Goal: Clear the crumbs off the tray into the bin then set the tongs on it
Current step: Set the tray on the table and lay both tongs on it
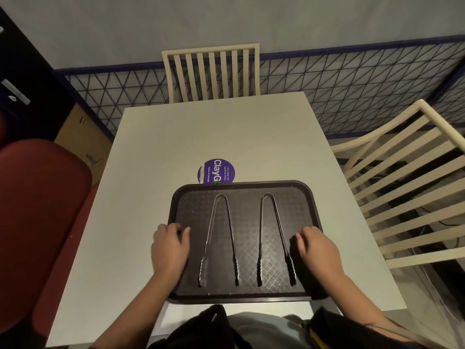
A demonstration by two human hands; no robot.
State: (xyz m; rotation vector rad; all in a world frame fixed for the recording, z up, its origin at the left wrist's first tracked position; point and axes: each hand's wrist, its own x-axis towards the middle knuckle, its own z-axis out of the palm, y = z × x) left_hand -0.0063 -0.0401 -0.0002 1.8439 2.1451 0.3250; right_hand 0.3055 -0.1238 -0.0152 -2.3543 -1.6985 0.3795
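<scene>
- On the near half of a pale table (191, 137), close to its front edge: one dark brown tray (241, 187), textured in a diamond pattern, rim raised, corners rounded.
- On the tray, two metal tongs lying flat and side by side, apart from each other: left tongs (219, 238) and right tongs (274, 235), each with hinge end pointing away and dark scalloped tips toward the person.
- No crumbs discernible on the tray surface.
- At the tray's left edge, left hand (169, 248), fingers curled loosely over the rim, thumb on the tray surface; no tongs gripped.
- At the tray's right edge, right hand (318, 250), fingers bent down over the rim; whether gripping the rim or only resting, cannot tell.
- Just beyond the tray's far rim, partly covered by it: one round purple sticker (216, 170) with white lettering.
- Around the table: two cream slatted chairs, one at the far side (211, 71), one at the right (407, 177); a dark red seat (42, 210) at the left.
- Behind: grey wall, blue-framed lattice panel (352, 86).
</scene>
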